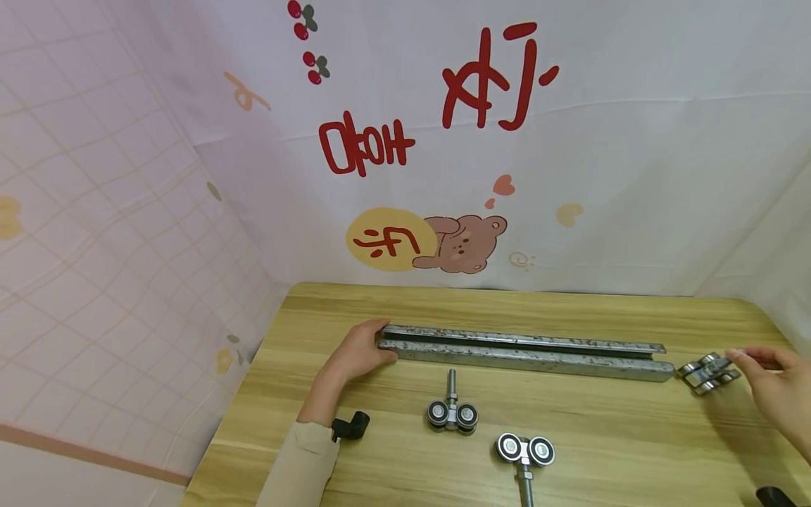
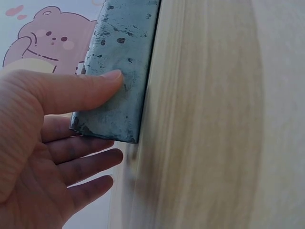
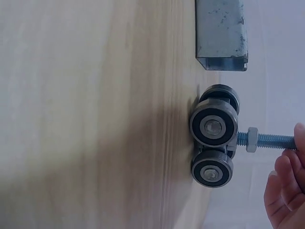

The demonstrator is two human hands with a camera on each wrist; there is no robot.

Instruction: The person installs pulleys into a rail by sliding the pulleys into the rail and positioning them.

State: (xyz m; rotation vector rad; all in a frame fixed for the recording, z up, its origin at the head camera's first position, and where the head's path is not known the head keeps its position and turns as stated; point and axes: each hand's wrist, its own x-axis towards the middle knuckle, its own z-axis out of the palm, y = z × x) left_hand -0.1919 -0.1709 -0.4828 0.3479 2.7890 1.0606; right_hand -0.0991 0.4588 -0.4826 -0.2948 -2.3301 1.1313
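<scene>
A long steel channel rail, worn and spotted, lies on the table with its slot facing up. My left hand grips its left end; in the left wrist view, the thumb presses on the rail's side wall. Just off the rail's right end is a four-wheeled roller trolley, its wheels by the tabletop and apart from the rail. Fingertips of my right hand pinch the end of its threaded bolt, which carries a nut. The rail's open right end faces the trolley's wheels.
Two more roller trolleys lie on the wooden table in front of the rail: one with its bolt pointing away, another with its bolt toward me. A printed white cloth hangs behind the table.
</scene>
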